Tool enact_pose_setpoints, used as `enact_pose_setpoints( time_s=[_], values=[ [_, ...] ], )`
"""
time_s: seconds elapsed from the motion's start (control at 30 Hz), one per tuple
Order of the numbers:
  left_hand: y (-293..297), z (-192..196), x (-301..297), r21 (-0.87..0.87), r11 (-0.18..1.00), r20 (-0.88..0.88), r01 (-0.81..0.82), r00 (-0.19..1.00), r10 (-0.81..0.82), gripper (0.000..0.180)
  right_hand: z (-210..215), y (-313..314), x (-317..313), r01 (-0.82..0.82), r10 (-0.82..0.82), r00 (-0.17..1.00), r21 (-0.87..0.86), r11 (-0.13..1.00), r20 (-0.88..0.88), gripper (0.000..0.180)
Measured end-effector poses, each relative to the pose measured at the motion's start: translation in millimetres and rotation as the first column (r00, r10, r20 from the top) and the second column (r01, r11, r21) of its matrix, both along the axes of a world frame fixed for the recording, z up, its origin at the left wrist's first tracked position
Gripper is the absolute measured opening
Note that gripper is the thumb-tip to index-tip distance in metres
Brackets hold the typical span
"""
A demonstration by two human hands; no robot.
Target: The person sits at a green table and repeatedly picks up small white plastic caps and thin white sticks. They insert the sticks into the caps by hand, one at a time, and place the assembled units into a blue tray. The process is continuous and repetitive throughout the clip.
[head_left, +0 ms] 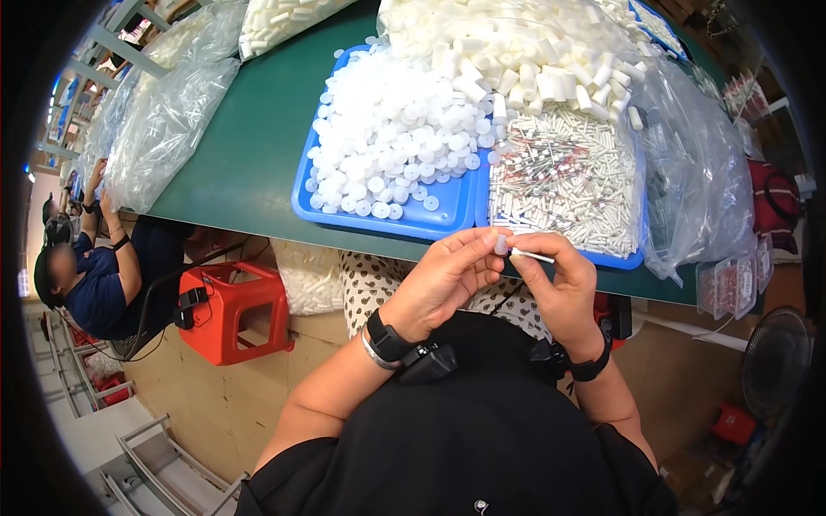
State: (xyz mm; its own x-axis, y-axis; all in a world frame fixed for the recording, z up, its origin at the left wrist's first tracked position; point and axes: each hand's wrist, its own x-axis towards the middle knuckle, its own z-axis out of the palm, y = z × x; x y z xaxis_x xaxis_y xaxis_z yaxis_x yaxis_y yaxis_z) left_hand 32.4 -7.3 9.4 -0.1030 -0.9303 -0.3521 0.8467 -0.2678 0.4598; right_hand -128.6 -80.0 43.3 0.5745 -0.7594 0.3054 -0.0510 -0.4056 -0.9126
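Note:
Just in front of the table's near edge, my left hand (443, 285) pinches a small translucent white plastic disc (502, 245) between thumb and forefinger. A thin white rod (535, 256) is gripped in the fingertips of my right hand (564, 291). Its inner end is close to the disc; whether they touch is hidden by my fingers. Beyond my left hand, many similar discs (396, 129) are heaped in a blue tray (344, 213). A second blue tray (632, 259), beyond my right hand, is full of short white rods (559, 202), with thin reddish strands among them.
Cream-coloured cylinders (559, 82) spill from a clear bag behind the trays. Another clear bag (701, 172) hangs over the right edge of the green table (232, 185). A red stool (237, 314) stands at left, near a seated person (107, 267). A fan (774, 361) is at far right.

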Motion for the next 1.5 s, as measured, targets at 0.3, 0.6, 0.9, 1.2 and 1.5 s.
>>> enact_pose_setpoints(
  time_s=[0.3, 0.6, 0.9, 1.2, 1.5],
  values=[
    [-0.4, 6.3, -1.4, 0.038, 0.999, 0.073, -0.019, 0.997, 0.016, 0.033, 11.0, -6.6, -8.5, 0.033, -0.045, 0.950, -0.045, 0.998, -0.309, 0.008],
    [3.7, -5.1, -8.6, 0.008, 0.999, 0.072, -0.037, 0.997, 0.036, 0.032, 2.6, -1.5, -7.6, 0.089, 0.028, 0.970, 0.460, 0.884, -0.241, 0.006],
    [4.6, -18.2, -16.7, 0.043, 0.995, -0.019, -0.087, 0.996, 0.088, 0.031, -15.2, 4.2, 2.0, 0.058, -0.127, 0.950, -0.241, 0.969, -0.284, 0.006],
    [8.2, -10.6, -7.3, 0.048, 0.974, 0.090, -0.221, 0.972, 0.216, 0.030, -21.9, -42.7, 2.1, -0.085, -0.164, 0.863, -0.457, 0.886, -0.478, 0.008],
    [5.4, -2.2, -5.4, 0.044, 0.971, 0.161, -0.235, 0.961, 0.225, 0.034, -30.9, -62.7, 3.7, -0.322, -0.206, 0.752, -0.622, 0.714, -0.626, 0.005]
  ],
)
